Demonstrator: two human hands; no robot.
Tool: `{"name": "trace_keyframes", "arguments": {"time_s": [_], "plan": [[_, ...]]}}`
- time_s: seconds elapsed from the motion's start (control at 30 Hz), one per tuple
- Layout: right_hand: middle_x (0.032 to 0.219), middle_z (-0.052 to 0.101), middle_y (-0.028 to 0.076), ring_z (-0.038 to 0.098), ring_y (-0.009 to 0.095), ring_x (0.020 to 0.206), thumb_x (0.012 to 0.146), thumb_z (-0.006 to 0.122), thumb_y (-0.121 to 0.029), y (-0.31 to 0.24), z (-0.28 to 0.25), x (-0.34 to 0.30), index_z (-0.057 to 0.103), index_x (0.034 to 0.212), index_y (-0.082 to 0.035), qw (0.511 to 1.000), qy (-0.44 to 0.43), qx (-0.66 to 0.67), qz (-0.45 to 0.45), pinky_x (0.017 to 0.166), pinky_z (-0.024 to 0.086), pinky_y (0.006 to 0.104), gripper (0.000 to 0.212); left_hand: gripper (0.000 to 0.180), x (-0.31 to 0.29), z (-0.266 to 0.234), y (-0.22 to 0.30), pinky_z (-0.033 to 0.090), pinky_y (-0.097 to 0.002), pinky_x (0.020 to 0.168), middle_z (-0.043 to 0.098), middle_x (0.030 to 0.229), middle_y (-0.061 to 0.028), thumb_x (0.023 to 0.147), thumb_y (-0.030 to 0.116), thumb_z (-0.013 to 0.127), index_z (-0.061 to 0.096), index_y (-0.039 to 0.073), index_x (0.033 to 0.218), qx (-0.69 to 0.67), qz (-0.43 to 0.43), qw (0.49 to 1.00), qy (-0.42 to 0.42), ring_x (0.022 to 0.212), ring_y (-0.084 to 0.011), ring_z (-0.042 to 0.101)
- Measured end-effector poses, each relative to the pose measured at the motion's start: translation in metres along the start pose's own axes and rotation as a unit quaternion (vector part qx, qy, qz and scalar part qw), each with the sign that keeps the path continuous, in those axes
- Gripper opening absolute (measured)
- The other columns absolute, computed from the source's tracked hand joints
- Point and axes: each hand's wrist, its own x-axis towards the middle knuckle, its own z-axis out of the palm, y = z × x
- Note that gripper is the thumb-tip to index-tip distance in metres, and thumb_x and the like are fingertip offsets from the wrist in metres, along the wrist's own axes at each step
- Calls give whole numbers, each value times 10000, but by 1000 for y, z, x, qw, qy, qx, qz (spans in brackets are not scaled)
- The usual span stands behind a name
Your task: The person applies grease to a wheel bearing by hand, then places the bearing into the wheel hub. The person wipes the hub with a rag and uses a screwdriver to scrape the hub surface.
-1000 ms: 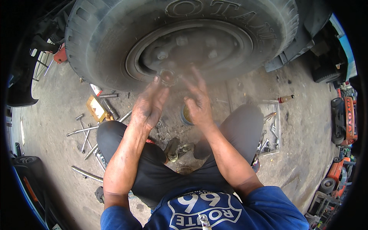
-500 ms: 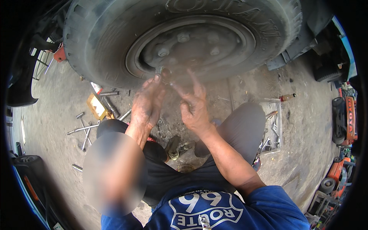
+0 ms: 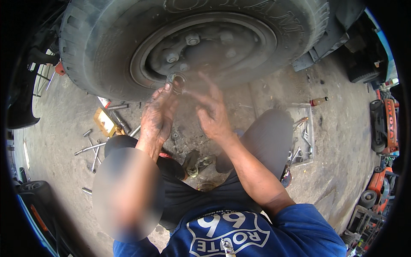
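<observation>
Though in fingers (image 3: 166, 88), ring (image 3: 177, 81) partly hazy

1 head-worn fisheye, facing down over lap (image 3: 201, 199); left hand (image 3: 158, 116), right hand (image 3: 215, 116) near.

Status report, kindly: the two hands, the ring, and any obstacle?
Left hand grips ring. Right hand open beside it, contact unclear. Wheel just beyond; view there partly blurred.

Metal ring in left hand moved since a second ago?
No, not noticeably: judged against the lug nut above it, the metal ring in the left hand keeps about the same place.
</observation>
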Motion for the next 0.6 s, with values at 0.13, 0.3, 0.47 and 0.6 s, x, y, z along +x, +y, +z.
{"name": "trace_keyframes", "arguments": {"time_s": [0.13,0.3,0.47,0.6], "plan": [[1590,403,203,364,394,1452,764,517,1,1,1,-3,702,1332,-165,1000,9,-2,5,1216,248,494,620,197,2,-2,0,549,-220,814,725,1110,-29,1014,193,675,663,52,1152,-10,1,1000,15,949,-96,685],[1597,393,207,364,402,1452,761,504,4,0,7,-6,665,1390,-176,999,6,-24,42,1222,245,499,673,193,2,-2,-1,566,-230,824,722,1113,-30,1009,183,681,672,54,1152,-38,10,999,24,968,-99,686],[1603,383,213,354,411,1455,753,509,11,-2,13,-9,644,1414,-177,999,3,-25,36,1224,245,505,700,172,1,-2,-2,576,-233,825,723,1111,-25,1007,173,682,672,58,1134,-55,5,998,37,966,-105,691],[1606,378,214,347,413,1457,748,511,24,-7,16,-9,646,1413,-177,999,6,-12,47,1225,244,507,708,156,0,-3,-3,562,-247,846,725,1086,-12,1008,186,684,670,67,1108,-35,18,999,23,975,-98,680]]}}
